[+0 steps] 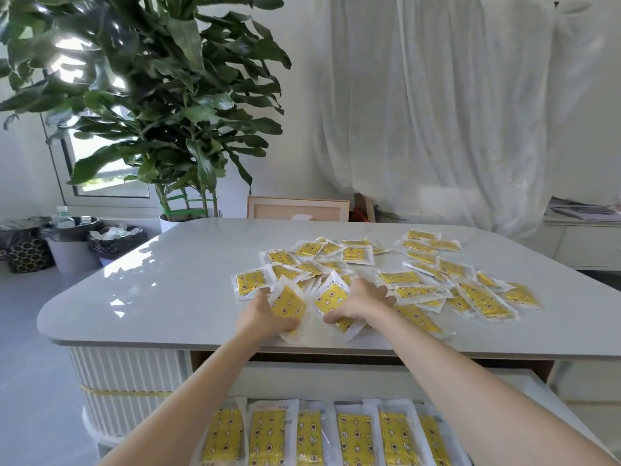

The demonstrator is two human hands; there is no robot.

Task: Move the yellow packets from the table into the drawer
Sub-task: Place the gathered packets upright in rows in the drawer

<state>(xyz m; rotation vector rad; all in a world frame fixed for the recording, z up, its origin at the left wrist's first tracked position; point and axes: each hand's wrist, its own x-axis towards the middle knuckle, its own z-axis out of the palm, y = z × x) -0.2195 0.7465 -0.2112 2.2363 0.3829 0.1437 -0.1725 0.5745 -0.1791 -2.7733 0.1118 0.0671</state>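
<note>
Both hands are down on the tabletop, scooping. The left hand (265, 312) has its thumb across the front of a bunch of yellow packets (331, 299) with its fingers curled round the far side. The right hand (361, 304) clamps the same bunch from the other side, thumb tucked at the near edge and fingers spread over the top. So the bunch is squeezed between the two of them, right at the near edge of the table (188, 274) and just above the open drawer (319, 378). From here I can't say whether it's been lifted clear of the surface.

As for progress, I'd call it early days. There's a tidy row of packets (356, 435) lined up side by side in the front of the drawer, maybe six or seven showing, and the arms hide part of what's behind them. But the table has loads of loose packets (437, 270) on it, a big scatter across the middle and off to the right, easily more than what's been put away. Plenty more handfuls to go, I reckon.
</note>
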